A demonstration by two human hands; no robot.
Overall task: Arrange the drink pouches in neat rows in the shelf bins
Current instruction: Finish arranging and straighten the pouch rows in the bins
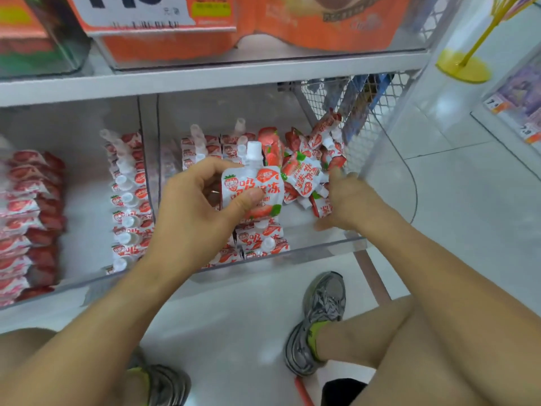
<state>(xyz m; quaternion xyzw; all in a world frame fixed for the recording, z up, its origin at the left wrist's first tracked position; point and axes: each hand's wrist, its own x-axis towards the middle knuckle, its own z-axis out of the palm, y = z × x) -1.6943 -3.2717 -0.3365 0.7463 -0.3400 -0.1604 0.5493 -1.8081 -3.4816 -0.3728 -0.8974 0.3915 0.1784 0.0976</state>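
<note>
My left hand (202, 200) grips a white and red strawberry drink pouch (257, 183) with a white cap, held upright over the middle clear bin (322, 247). Below it a neat row of pouches (260, 244) runs front to back. My right hand (348, 200) reaches into the same bin, fingers spread against a loose heap of pouches (310, 159) at the right rear; whether it holds one cannot be told. Two tidy rows of pouches (128, 200) fill the bin on the left.
A white shelf board (205, 77) with orange packs (263, 22) hangs just above the bins. A wire mesh panel (345, 101) closes the right side. My shoes (319, 320) rest on the pale tiled floor; a yellow stand (462, 65) is at far right.
</note>
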